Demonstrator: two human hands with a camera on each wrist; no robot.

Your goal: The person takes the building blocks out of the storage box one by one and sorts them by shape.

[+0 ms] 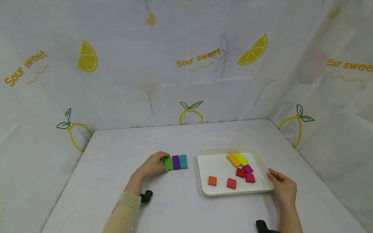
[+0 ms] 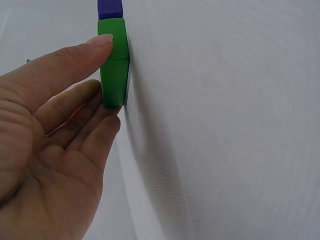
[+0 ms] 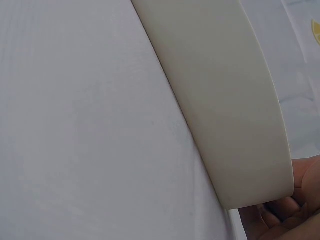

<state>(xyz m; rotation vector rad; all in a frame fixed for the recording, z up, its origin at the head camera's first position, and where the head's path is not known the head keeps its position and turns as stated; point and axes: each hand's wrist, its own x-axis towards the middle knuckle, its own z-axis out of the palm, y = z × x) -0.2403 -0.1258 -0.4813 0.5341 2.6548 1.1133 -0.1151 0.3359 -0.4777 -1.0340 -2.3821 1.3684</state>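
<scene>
White printed fabric (image 1: pixel 131 81), lemons and "Sour sweet" lettering, standing from 9 round to 3 o'clock (12 = far side). White counter (image 1: pixel 186 207) below it; far edge meets the fabric at 12.

White tray (image 1: pixel 215 166) on the counter, shallow, rounded corners. Room around it: a band of counter between its 12 o'clock rim and the fabric; a narrower strip off its 9 o'clock wall, reaching to a row of blocks; a wider stretch at 3, where an arm comes in.

Right hand (image 1: pixel 283 187) at the tray's 4 o'clock side, fingers pinching the rim near the corner. Left hand (image 1: pixel 152 164) well apart, toward 9 o'clock of the tray, thumb and fingers pinching the green block (image 1: pixel 168 163) by its 6 and 12 o'clock ends.

Row outside the tray, on the counter: green at the 9 o'clock end, purple block (image 1: pixel 176 162) in the middle, teal block (image 1: pixel 183 161) at 3.

Inside the tray, seven: longer amber block (image 1: pixel 233 160) and yellow block (image 1: pixel 242 158), side by side at 12 to 1. Shorter ones: magenta block (image 1: pixel 247 169) at 3, crimson block (image 1: pixel 250 178) at 4, dark red block (image 1: pixel 240 172) close beside both, red block (image 1: pixel 231 183) at 6, orange block (image 1: pixel 212 181) apart at 8.
</scene>
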